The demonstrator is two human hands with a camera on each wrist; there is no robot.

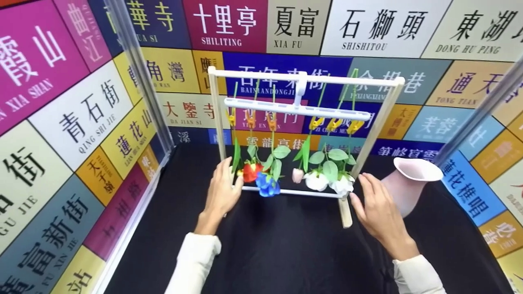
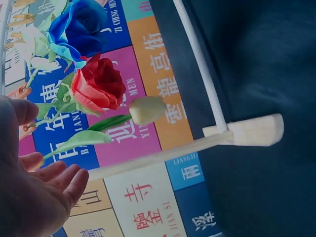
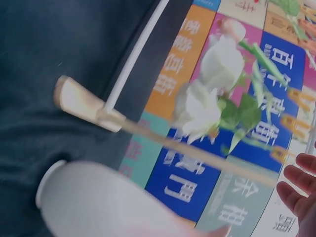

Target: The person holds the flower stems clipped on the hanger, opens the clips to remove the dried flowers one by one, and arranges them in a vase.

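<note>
A small wooden rack (image 1: pixel 261 74) stands on the black cloth, with a white hanger (image 1: pixel 265 105) hooked over its top bar. Clips (image 1: pixel 315 122) on the hanger hold artificial flowers head down: a red rose (image 2: pixel 98 84), a blue rose (image 1: pixel 267 184), a pale yellow tulip (image 2: pixel 148 109), a pink tulip (image 1: pixel 298 175) and two white roses (image 1: pixel 316 180). Beside the left post, my left hand (image 1: pixel 222 192) has loosely extended fingers and holds nothing. My right hand (image 1: pixel 380 212) is by the right post, between it and a pink-white vase (image 1: pixel 402 185), its fingers relaxed and nothing in them.
The black cloth (image 1: pixel 278 245) covers the table in front of the rack. Panels with Chinese place names (image 1: pixel 376 28) form walls behind and on both sides. Clear upright corner posts (image 1: pixel 141 77) stand at left and right.
</note>
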